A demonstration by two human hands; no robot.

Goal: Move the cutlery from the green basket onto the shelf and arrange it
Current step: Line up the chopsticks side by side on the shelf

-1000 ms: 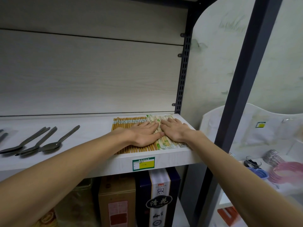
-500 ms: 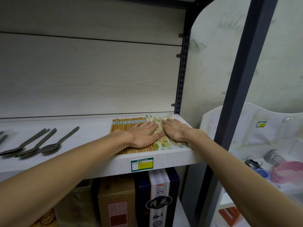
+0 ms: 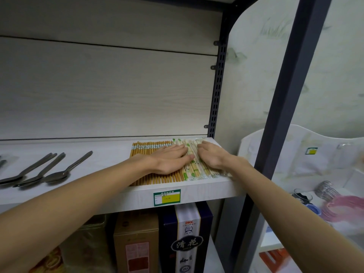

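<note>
Still flat: both hands (image 3: 194, 156) on wrapped chopsticks (image 3: 194, 171), right shelf (image 3: 206, 189) end.

Two hands lie on the shelf (image 3: 110, 154): the left hand (image 3: 169, 158) and the right hand (image 3: 212, 156). Three metal spoons (image 3: 57, 174) lie side by side at the left. There are two batches of chopsticks: one brown row (image 3: 145, 148) and one row of clear-wrapped pairs (image 3: 195, 170), too many to count. One price label (image 3: 167, 197) sits on the shelf edge. Three boxes (image 3: 137, 243) stand below.
</note>
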